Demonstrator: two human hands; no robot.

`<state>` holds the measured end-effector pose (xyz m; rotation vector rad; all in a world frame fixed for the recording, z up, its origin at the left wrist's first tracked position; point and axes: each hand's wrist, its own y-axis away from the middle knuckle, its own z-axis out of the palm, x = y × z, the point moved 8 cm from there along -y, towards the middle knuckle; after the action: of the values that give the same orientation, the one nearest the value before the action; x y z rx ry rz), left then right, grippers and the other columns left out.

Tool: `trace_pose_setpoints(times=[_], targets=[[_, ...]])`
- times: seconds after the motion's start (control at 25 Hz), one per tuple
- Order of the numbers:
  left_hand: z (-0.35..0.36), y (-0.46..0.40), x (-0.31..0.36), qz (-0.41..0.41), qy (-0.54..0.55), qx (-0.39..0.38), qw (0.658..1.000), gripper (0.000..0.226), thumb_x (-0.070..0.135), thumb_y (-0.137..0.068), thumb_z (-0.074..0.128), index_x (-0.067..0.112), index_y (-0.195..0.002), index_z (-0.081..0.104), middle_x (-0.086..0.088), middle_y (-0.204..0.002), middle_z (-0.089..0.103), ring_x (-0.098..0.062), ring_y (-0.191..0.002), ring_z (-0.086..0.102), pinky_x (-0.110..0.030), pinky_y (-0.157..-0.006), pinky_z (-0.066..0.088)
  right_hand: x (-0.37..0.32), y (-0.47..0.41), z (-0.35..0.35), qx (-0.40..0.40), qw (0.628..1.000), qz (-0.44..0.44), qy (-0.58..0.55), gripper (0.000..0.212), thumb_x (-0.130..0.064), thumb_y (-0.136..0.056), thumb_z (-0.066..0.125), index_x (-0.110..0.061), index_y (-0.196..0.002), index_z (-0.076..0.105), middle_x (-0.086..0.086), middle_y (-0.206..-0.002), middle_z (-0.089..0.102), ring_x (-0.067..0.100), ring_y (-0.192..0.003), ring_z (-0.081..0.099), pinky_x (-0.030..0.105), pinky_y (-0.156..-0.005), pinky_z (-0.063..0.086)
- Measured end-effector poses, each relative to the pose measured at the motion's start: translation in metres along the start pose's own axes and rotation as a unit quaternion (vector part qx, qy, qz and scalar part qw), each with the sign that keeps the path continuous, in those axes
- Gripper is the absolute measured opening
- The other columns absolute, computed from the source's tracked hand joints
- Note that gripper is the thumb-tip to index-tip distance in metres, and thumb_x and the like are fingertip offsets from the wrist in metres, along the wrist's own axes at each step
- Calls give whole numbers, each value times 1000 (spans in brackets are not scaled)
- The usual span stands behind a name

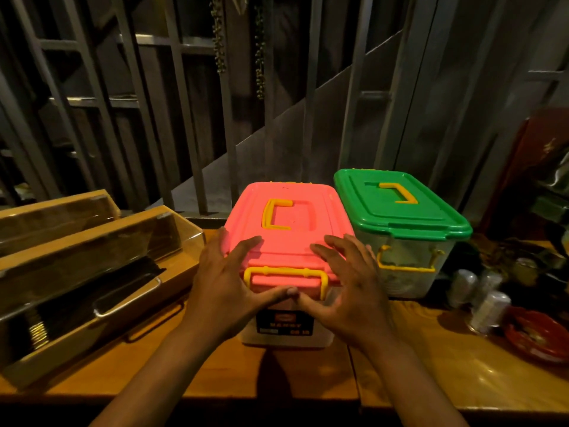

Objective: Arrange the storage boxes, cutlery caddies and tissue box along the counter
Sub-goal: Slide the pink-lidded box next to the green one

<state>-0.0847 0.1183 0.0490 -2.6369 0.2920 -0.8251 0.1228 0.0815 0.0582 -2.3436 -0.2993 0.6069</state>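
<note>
Under both hands [289, 285], pink-lidded storage box [286, 217]

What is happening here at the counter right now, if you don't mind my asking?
A person has both hands on the pink-lidded storage box: the left hand and right hand rest on its near edge, thumbs meeting at the yellow front latch. It stands on the wooden counter beside the green-lidded box, with wooden cutlery caddies to the left.

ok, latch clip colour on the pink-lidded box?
Yellow. The latch clip sits at the near edge of the pink lid, clearest in the head view.
</note>
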Motion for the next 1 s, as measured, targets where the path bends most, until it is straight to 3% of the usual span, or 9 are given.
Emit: trace_pose_setpoints(times=[0.16,0.32,0.64,1.0], targets=[[9,-15,6,-13,6,8,1000,106,87,-50,57,43,-145,35,-5,-163,11,-30,-148,15,-51,-113,31,16,-16,7,-36,999,-18,23,71,-69,-73,61,-37,-135,52,-7,-143,49,21,-142,31,57,-117,20],[22,-46,-4,-5,-8,11,1000,109,95,-47,49,43,-143,37,-7,-161,16,-31,-146,21,-51,-113,32,32,-38,22,-61,997,-13,55,63,-67,-83,43,-39,-139,46,-5,-148,45,20,-146,24,56,-119,8],[40,-106,-18,4,8,0,1000,109,95,-47,49,41,-141,39,-7,-158,22,-33,-143,27,-52,-112,36,51,-81,52,-89,981,3,173,72,-70,-85,25,-32,-145,38,2,-154,39,27,-147,23,63,-116,1],[52,-131,-25,27,20,16,999,99,86,-55,64,39,-139,42,-6,-153,27,-31,-139,32,-54,-110,40,57,-98,62,-69,970,16,231,76,-72,-83,24,-28,-142,43,5,-145,48,29,-137,38,63,-110,13]])
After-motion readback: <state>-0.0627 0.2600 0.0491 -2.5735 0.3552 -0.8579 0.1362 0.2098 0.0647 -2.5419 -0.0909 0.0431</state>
